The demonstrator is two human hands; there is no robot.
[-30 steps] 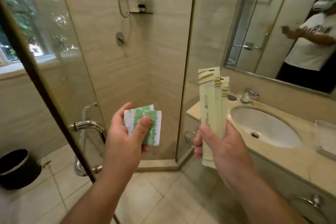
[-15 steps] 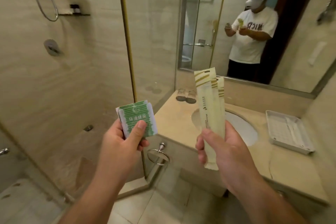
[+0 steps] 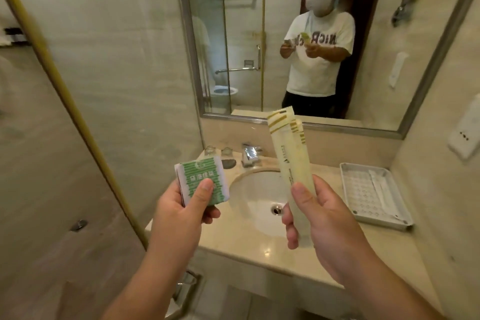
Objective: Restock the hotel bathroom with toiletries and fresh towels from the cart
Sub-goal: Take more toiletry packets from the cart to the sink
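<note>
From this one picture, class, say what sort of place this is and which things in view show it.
Probably a hotel bathroom: a washbasin in a stone counter below a wall mirror, an amenity tray beside it, and sealed toiletry packets in the left hand and right hand.

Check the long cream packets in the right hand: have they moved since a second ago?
Yes. The long cream packets, held by the right hand, have swung rightward: earlier left of the basin, now in front of it.
</note>
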